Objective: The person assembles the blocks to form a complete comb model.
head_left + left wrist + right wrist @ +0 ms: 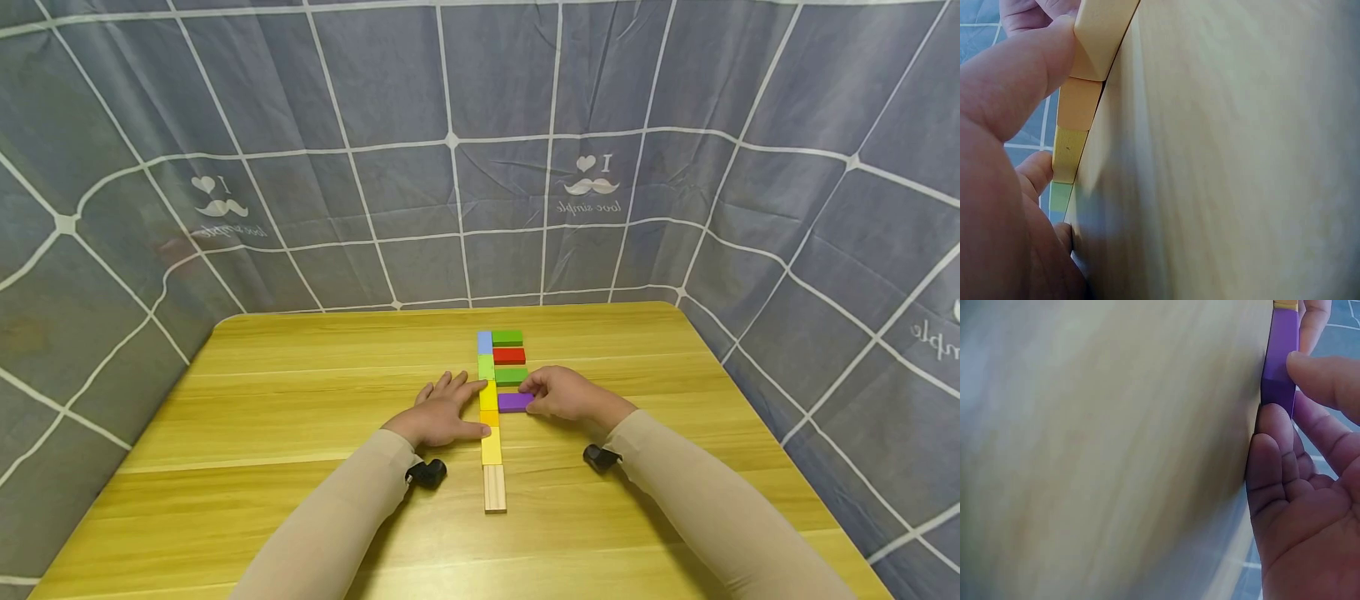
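Observation:
A column of wooden blocks runs down the table: light blue (pixel 485 342), light green (pixel 486 367), yellow (pixel 488 395), orange (pixel 489 418), pale yellow (pixel 491 447) and plain wood (pixel 495 489). My left hand (pixel 442 414) lies at its left side, fingers spread; the thumb touches the pale yellow block and the index finger the yellow one. On the other side, my right hand (pixel 564 395) pinches the right end of a purple block (pixel 514 403), whose left end meets the column. In the right wrist view, the thumb presses the purple block (pixel 1280 350).
Above the purple block, a green block (pixel 512 377), a red block (pixel 509 356) and another green block (pixel 507 338) stick out rightward from the column. A grey curtain (pixel 405 192) with white lines surrounds the back and sides of the wooden table (pixel 300 400).

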Action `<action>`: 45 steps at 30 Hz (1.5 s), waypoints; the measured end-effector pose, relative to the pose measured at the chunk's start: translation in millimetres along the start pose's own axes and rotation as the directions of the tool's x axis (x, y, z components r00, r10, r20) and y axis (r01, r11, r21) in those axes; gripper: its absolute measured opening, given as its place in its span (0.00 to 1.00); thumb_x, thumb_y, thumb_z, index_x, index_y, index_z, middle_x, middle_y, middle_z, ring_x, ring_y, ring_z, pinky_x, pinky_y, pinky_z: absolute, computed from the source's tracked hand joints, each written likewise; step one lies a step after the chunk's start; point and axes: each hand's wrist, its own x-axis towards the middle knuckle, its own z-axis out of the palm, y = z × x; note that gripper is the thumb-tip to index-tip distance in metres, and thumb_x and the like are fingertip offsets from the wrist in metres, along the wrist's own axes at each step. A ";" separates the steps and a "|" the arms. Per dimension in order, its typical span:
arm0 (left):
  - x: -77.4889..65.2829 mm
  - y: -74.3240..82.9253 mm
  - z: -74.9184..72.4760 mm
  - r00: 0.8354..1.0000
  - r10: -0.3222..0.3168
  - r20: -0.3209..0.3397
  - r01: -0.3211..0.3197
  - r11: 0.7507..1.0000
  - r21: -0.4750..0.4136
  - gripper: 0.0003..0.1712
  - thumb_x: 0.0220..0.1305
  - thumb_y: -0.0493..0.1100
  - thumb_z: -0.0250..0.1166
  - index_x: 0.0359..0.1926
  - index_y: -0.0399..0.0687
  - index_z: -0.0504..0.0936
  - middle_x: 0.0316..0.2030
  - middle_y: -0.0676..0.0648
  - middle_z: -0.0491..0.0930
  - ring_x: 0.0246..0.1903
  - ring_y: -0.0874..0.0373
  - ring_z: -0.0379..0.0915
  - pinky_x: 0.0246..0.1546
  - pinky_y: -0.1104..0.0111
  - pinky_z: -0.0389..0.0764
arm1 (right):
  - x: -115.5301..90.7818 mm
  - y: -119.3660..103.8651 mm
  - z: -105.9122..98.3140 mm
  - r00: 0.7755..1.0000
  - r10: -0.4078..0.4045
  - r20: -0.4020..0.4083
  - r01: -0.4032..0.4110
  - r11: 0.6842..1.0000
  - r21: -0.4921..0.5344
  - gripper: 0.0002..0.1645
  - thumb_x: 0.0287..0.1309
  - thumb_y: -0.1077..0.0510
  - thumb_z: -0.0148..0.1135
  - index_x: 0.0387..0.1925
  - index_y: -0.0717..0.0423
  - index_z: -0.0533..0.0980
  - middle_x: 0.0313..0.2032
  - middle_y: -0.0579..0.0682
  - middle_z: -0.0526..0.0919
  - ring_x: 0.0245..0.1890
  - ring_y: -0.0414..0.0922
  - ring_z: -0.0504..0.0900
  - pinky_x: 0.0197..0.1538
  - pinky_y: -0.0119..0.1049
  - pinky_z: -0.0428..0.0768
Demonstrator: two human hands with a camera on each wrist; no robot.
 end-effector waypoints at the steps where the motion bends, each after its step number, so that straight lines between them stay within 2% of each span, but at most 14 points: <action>1: 0.2 -0.2 0.0 1.000 0.000 0.000 0.000 1.000 0.000 0.53 0.64 0.72 0.64 0.84 0.64 0.56 0.86 0.43 0.42 0.85 0.39 0.30 0.82 0.40 0.35 | 0.0 -0.3 0.0 1.000 0.000 0.002 0.000 1.000 0.002 0.15 0.61 0.65 0.73 0.50 0.61 0.85 0.40 0.49 0.88 0.36 0.42 0.79 0.42 0.33 0.80; 27: -0.9 -0.1 -0.2 1.000 0.009 -0.004 -0.009 1.000 0.027 0.53 0.65 0.73 0.63 0.84 0.65 0.55 0.86 0.43 0.42 0.85 0.39 0.30 0.82 0.40 0.35 | -2.8 -4.9 -1.0 1.000 -0.018 0.002 0.018 1.000 -0.017 0.15 0.61 0.64 0.73 0.50 0.60 0.85 0.41 0.49 0.88 0.37 0.41 0.79 0.43 0.33 0.81; 45: -2.4 0.9 -0.1 1.000 0.001 -0.003 -0.001 1.000 0.012 0.52 0.66 0.72 0.64 0.84 0.64 0.56 0.86 0.42 0.42 0.85 0.39 0.30 0.82 0.40 0.35 | -3.7 -7.6 0.7 1.000 -0.010 0.003 0.010 0.999 -0.039 0.15 0.62 0.64 0.72 0.51 0.59 0.85 0.42 0.49 0.88 0.38 0.42 0.79 0.46 0.34 0.81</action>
